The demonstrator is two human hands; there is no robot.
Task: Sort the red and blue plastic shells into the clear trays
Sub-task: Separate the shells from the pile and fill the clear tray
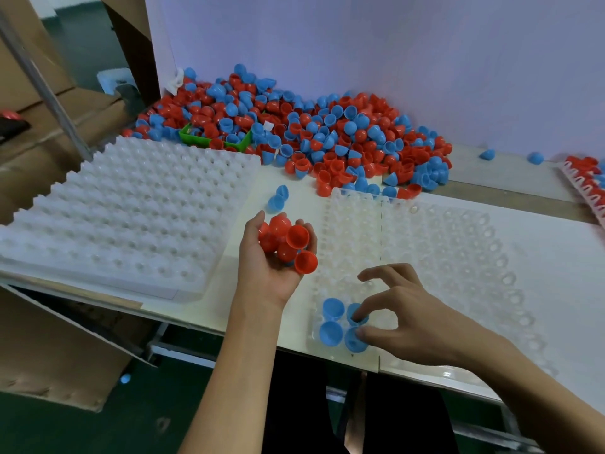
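Blue shells (342,324), four, sit in clear tray (435,257) at lower centre, right hand (397,317) pinching one there, left hand (273,257) cupped around red shells (288,240) just above.

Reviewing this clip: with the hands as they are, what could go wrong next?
The left hand cradles a loose cluster of red shells; one at the fingertips could drop. The right hand is among four blue shells at the clear tray corner and may knock one out. Its near edge looks close to the table edge.
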